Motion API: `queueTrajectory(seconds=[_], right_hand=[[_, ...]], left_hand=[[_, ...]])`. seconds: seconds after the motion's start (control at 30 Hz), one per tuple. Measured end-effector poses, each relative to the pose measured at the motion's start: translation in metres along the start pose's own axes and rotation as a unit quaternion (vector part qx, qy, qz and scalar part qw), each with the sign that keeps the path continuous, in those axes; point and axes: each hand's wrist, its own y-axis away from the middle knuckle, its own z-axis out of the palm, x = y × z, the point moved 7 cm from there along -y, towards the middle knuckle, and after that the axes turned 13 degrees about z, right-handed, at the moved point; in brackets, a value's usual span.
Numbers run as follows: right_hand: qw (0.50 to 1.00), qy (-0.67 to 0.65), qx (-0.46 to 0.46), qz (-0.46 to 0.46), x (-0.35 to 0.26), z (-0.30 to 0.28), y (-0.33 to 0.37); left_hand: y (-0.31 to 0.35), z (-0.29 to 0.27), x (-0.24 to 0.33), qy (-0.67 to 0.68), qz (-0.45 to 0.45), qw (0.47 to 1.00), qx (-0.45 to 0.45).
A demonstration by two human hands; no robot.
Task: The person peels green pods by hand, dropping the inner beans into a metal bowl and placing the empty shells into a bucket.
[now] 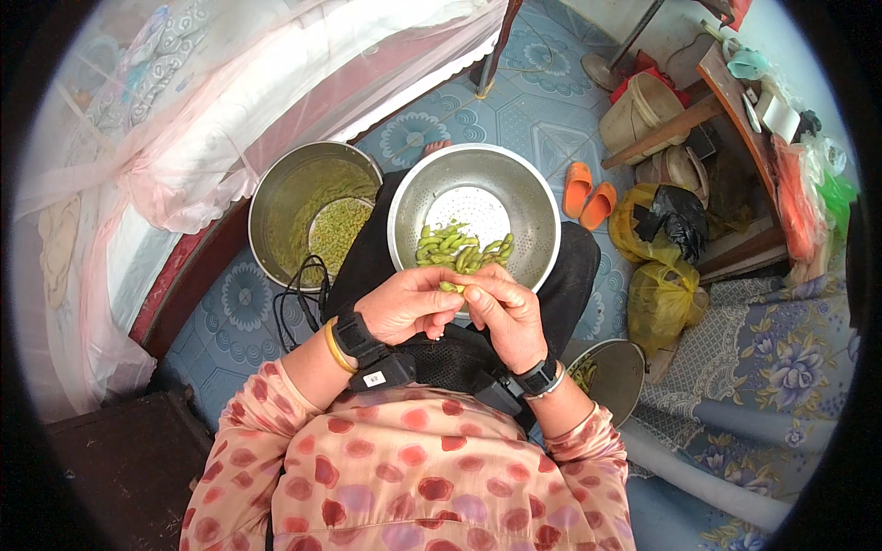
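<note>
Edamame pod [451, 287], head view: pinched between fingertips of my left hand [401, 308] and right hand [511, 319], by near rim of perforated steel colander [531, 207]. More pods [448, 248] heaped inside. Steel pot [274, 220], left, holds shelled beans [338, 230]. Orange slippers [577, 188] ahead, right.

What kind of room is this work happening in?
Probably a bedroom or mixed living space in a home: pink-white netting hangs at the left, orange slippers sit on the patterned tile floor, and household bags lie at the right.
</note>
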Motion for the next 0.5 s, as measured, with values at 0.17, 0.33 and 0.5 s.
queueTrajectory(seconds=[0.17, 0.33, 0.5], right_hand=[[0.999, -0.023, 0.033, -0.003, -0.002, -0.007, 0.002], [0.995, -0.037, 0.09, 0.02, -0.002, -0.038, 0.019], [0.968, 0.012, 0.249, 0.038, 0.006, -0.124, 0.071]], left_hand=[[-0.001, 0.006, -0.001, -0.042, -0.005, 0.999, -0.017], [-0.003, -0.002, 0.005, -0.012, -0.019, 0.999, 0.034], [-0.002, -0.017, 0.017, 0.029, 0.002, 0.998, 0.064]])
